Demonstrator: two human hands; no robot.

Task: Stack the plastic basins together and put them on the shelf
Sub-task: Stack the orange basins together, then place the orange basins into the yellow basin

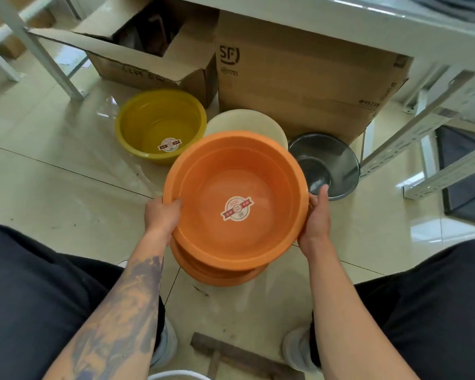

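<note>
I hold an orange plastic basin [236, 187] with a round sticker inside, tilted, above the floor. My left hand [161, 215] grips its left rim and my right hand [317, 218] grips its right rim. Under it a second orange basin [217, 275] shows at the lower edge, seemingly nested. A yellow basin [159, 124] with a sticker stands on the floor behind to the left. A pale cream basin [247, 122] lies behind the orange one, mostly hidden. A dark grey basin [329, 160] sits to the right.
Two cardboard boxes stand behind the basins, an open one [148, 58] and a closed one [299, 78]. White metal shelf frames rise at left [36, 48] and right [412, 144]. My knees and shoes frame the tiled floor near me.
</note>
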